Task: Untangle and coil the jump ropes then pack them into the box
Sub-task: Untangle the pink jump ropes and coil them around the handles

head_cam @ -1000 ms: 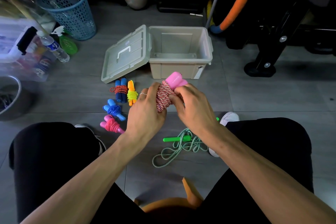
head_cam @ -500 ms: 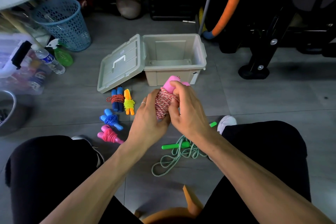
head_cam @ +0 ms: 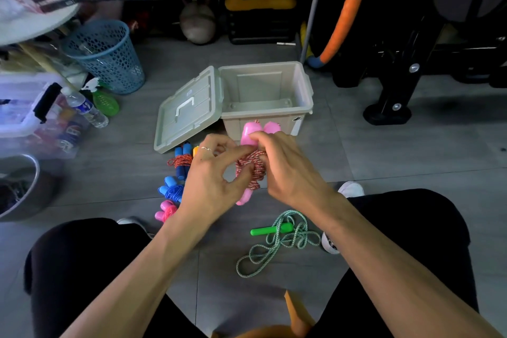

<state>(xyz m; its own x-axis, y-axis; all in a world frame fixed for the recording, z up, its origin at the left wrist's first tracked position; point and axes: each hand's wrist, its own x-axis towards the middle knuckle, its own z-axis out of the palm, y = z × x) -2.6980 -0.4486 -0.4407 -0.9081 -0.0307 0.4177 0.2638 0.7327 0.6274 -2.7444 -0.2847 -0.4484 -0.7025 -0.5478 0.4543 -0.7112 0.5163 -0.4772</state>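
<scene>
Both hands, left and right, pinch the pink-handled red-white braided jump rope before the open beige plastic box, likely securing its coil.

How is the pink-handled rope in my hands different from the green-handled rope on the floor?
The pink-handled red-and-white rope is wound tightly round its handles and gripped by both hands; the green-handled teal rope sprawls in loose loops on the grey floor, untouched. Both are braided jump ropes outside the open beige box.

I see a blue basket at the far left, with a water bottle and green spray bottle lying on the floor before it. A kettlebell sits behind, and an orange-green foam tube leans at the right.
</scene>
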